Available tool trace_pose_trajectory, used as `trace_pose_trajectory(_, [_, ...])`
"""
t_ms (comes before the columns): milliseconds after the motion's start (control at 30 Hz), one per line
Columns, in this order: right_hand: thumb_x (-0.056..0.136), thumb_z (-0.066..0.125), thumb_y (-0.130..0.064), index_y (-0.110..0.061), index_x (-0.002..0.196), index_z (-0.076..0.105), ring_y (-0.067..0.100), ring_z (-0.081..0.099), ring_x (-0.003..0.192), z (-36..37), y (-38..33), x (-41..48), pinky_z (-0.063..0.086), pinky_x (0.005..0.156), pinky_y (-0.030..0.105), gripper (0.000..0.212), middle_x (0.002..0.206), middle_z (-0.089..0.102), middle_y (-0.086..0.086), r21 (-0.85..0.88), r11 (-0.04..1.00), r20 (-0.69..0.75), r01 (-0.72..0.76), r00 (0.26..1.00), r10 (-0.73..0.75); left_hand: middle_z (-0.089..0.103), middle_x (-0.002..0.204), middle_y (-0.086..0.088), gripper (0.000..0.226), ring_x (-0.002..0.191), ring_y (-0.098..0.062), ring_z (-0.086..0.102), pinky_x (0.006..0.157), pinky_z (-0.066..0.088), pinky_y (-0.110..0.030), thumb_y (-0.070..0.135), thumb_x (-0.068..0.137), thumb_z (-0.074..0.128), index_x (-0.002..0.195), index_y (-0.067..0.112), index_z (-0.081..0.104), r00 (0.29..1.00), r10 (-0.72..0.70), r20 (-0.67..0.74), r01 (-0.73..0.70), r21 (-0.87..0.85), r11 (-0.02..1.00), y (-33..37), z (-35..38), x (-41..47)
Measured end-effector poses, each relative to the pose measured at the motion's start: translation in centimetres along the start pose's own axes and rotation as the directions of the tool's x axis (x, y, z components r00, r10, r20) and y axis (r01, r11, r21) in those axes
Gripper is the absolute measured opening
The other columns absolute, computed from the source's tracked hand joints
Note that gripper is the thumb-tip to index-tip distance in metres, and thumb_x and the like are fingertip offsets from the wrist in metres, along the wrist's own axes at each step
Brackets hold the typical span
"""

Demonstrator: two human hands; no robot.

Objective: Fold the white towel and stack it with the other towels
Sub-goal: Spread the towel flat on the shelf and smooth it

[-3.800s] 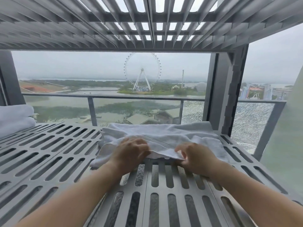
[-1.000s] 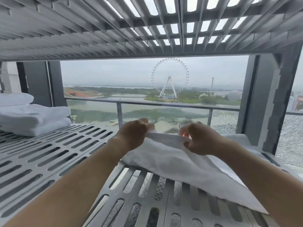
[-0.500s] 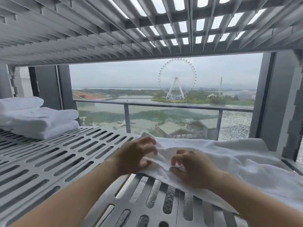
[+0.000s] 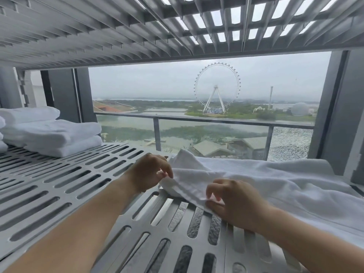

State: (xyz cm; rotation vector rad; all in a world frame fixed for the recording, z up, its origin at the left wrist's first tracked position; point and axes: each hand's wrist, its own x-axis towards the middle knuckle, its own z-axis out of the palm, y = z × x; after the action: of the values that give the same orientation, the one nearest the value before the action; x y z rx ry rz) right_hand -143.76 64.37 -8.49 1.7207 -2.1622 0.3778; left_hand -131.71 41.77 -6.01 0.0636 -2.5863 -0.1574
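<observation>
The white towel (image 4: pixel 275 184) lies spread over the right part of the slotted grey shelf (image 4: pixel 65 180), its left end bunched up into a small peak. My left hand (image 4: pixel 149 172) pinches that left end between thumb and fingers. My right hand (image 4: pixel 234 201) grips the towel's near edge a little to the right, thumb under the cloth and fingers curled over it. A stack of folded white towels (image 4: pixel 53 133) rests at the far left of the same shelf, well apart from both hands.
A second slotted shelf (image 4: pixel 137 26) hangs low overhead. Dark uprights (image 4: pixel 338 115) stand at the right and behind the stack at the left. Beyond the shelf is a window with a railing. Bare shelf lies between the stack and the towel.
The towel, lifted by one edge a second ago, has come down and now lies spread to the right. Both hands have lowered with it and hold its left end near the shelf.
</observation>
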Motion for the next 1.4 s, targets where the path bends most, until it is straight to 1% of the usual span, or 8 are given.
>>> trace_pose_trajectory(133, [0.088, 0.049, -0.043, -0.030, 0.092, 0.059, 0.017, 0.061, 0.073, 0.2, -0.1, -0.2, 0.039, 0.060, 0.024, 0.018, 0.089, 0.062, -0.012, 0.005, 1.000, -0.037, -0.012, 0.999, 0.012, 0.070, 0.091, 0.004, 0.036, 0.082, -0.008, 0.060, 0.074, 0.043, -0.005, -0.008, 0.072, 0.062, 0.093, 0.019, 0.072, 0.999, -0.004, 0.040, 0.007, -0.063, 0.998, 0.2, 0.4, 0.0])
trace_pose_trajectory(267, [0.085, 0.056, -0.037, -0.027, 0.083, 0.061, 0.019, 0.061, 0.061, -0.2, -0.6, -0.3, 0.036, 0.054, 0.024, 0.011, 0.079, 0.064, -0.011, -0.013, 1.000, -0.115, -0.011, 0.993, 0.010, 0.066, 0.096, 0.009, 0.027, 0.085, -0.007, 0.058, 0.078, 0.047, -0.014, 0.016, 0.069, 0.074, 0.094, 0.026, 0.071, 0.994, 0.078, 0.081, -0.071, -0.080, 0.994, 1.6, 1.2, -0.1])
trace_pose_trajectory(367, [0.083, 0.055, -0.036, -0.026, 0.082, 0.060, 0.021, 0.061, 0.063, -0.2, -0.7, -0.3, 0.041, 0.056, 0.025, 0.011, 0.079, 0.065, -0.009, -0.002, 1.000, -0.061, 0.006, 0.998, -0.006, 0.064, 0.096, 0.014, 0.025, 0.083, -0.003, 0.058, 0.073, 0.052, -0.023, 0.034, 0.070, 0.072, 0.095, 0.030, 0.068, 0.981, 0.161, 0.110, -0.154, -0.066, 0.986, 2.7, 2.1, 0.0])
trace_pose_trajectory(600, [0.074, 0.055, -0.033, -0.026, 0.075, 0.050, 0.023, 0.058, 0.057, -0.1, -0.6, -0.6, 0.034, 0.053, 0.024, 0.009, 0.072, 0.064, -0.006, 0.016, 1.000, -0.085, -0.023, 0.996, 0.024, 0.064, 0.096, 0.010, 0.041, 0.078, -0.004, 0.055, 0.070, 0.051, -0.025, 0.054, 0.064, 0.075, 0.095, 0.027, 0.067, 0.975, 0.192, 0.112, -0.187, -0.056, 0.981, 2.5, 2.2, 0.2])
trace_pose_trajectory(700, [0.072, 0.050, -0.035, -0.030, 0.074, 0.041, 0.021, 0.053, 0.057, 0.0, -0.5, -0.8, 0.033, 0.054, 0.025, 0.011, 0.071, 0.061, -0.006, 0.024, 0.999, -0.050, -0.027, 0.998, 0.028, 0.065, 0.094, 0.008, 0.036, 0.076, -0.004, 0.055, 0.069, 0.051, -0.026, 0.050, 0.067, 0.076, 0.093, 0.026, 0.068, 0.976, 0.188, 0.109, -0.182, -0.064, 0.981, 2.7, 2.2, 0.1])
trace_pose_trajectory(900, [0.073, 0.050, -0.040, -0.028, 0.074, 0.046, 0.021, 0.056, 0.060, 0.5, -0.2, -0.9, 0.038, 0.053, 0.026, 0.013, 0.071, 0.060, -0.008, 0.027, 1.000, -0.031, -0.009, 0.999, 0.010, 0.065, 0.091, 0.007, 0.029, 0.074, -0.006, 0.057, 0.065, 0.051, -0.025, 0.047, 0.073, 0.072, 0.090, 0.024, 0.069, 0.961, 0.251, 0.117, -0.245, -0.064, 0.967, 4.4, 2.6, -0.1])
trace_pose_trajectory(1200, [0.059, 0.061, -0.025, -0.026, 0.062, 0.036, 0.013, 0.033, 0.042, 0.2, -0.3, -1.1, 0.028, 0.042, 0.021, 0.025, 0.052, 0.050, -0.008, 0.044, 0.998, -0.259, 0.048, 0.965, -0.035, 0.066, 0.108, 0.008, 0.030, 0.088, -0.013, 0.065, 0.074, 0.054, -0.028, 0.036, 0.077, 0.065, 0.105, 0.026, 0.066, 0.918, 0.363, 0.158, -0.374, 0.041, 0.927, 6.4, 2.0, 0.0])
trace_pose_trajectory(1400, [0.066, 0.049, -0.037, -0.029, 0.065, 0.039, 0.019, 0.049, 0.050, 0.5, 0.0, -1.1, 0.040, 0.049, 0.027, 0.013, 0.061, 0.055, -0.008, 0.042, 0.998, -0.115, 0.053, 0.992, -0.048, 0.069, 0.097, 0.010, 0.023, 0.083, -0.006, 0.063, 0.077, 0.052, -0.027, 0.039, 0.073, 0.075, 0.093, 0.027, 0.073, 0.952, 0.218, 0.215, -0.214, -0.041, 0.976, 4.3, 0.4, 0.1])
